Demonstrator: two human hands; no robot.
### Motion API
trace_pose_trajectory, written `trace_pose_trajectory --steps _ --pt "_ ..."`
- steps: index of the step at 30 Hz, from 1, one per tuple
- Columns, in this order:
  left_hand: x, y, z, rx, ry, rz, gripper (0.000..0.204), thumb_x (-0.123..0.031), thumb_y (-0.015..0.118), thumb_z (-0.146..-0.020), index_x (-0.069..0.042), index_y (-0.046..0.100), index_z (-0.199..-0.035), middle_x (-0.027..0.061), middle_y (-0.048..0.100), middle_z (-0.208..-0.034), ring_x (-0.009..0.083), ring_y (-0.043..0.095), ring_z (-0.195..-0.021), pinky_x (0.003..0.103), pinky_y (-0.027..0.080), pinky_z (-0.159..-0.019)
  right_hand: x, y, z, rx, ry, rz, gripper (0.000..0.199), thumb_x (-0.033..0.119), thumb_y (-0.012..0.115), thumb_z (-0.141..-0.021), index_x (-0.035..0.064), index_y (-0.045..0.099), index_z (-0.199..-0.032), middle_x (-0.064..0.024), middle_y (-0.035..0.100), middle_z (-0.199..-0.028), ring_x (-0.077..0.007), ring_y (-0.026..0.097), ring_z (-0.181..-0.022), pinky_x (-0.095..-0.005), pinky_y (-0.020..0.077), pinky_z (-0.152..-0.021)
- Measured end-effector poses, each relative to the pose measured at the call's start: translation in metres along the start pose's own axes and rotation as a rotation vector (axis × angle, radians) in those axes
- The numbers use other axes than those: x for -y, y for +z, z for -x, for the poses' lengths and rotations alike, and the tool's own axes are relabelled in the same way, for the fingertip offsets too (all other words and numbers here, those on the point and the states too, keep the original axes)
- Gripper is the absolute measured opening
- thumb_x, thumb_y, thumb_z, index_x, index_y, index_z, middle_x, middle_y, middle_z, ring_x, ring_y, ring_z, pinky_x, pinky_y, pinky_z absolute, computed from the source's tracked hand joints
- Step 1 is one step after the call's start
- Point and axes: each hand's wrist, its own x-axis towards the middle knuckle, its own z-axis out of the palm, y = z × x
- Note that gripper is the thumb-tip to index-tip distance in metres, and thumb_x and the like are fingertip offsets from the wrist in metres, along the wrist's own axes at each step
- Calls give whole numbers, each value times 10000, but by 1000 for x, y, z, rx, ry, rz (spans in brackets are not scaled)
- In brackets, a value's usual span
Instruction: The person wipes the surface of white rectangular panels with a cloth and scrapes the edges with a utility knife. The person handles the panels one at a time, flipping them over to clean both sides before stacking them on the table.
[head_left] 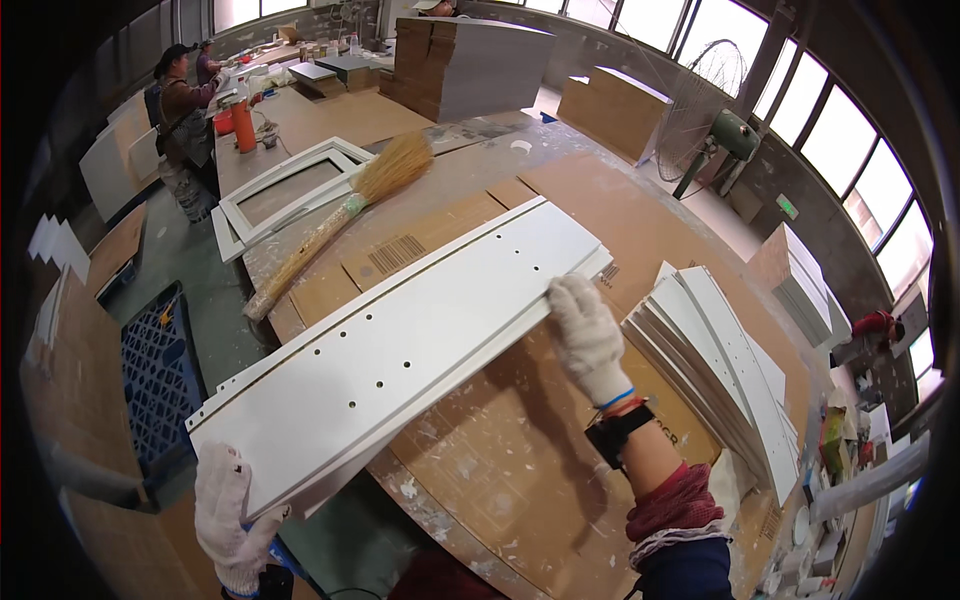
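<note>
One white panel, drilled holes along it, spans both your hands. Your left hand has its fingers curled around the near end; your right hand pinches the far edge. Just right of your right fingers: one stack of white boards. Beyond the panel: one broom, one white frame. One blue crate left of your left hand; contents unclear.

Both gloved: left hand low and near, fingers curled in a grip; right hand stretched forward, fingers closed, forearm extended.
</note>
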Motion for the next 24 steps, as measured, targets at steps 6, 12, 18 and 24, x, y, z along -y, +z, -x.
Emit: trace_pose_trajectory --steps 6,12,18,24 --pt "5 -4 7 -1 -6 59 641 -358 780 -765 -71 570 -1298 185 534 -1347 423 452 -1285 472 362 -1062 -88 -25 -30 532 564 316 323 217 537 -891 27 584 -1147 -151 599 -1164 -339 570 -1075 -391 485 -912" --pt "1 16 2 -327 -205 444 1016 -416 822 -728 -16 271 -1481 219 404 -1429 334 445 -1283 440 329 -1086 27 -43 -42 -53 -16 -197 488 364 555 -914 -21 573 -1213 -230 585 -1216 -384 550 -1153 -415 461 -942" --pt "-21 21 -6 -359 -486 886 1290 -404 848 -690 -9 -69 -1507 241 316 -1465 321 382 -1325 415 317 -1097 162 -58 -71 313 -749 -329 730 641 429 -884 4 558 -1216 -206 582 -1189 -379 559 -1105 -536 398 -971" --pt "-6 25 4 -245 -450 727 1210 -355 817 -729 12 -36 -1504 276 172 -1526 362 272 -1394 425 263 -1125 67 -42 -61 306 -427 -67 939 766 349 -822 -11 463 -1337 -244 502 -1320 -396 451 -1261 -517 324 -1060"
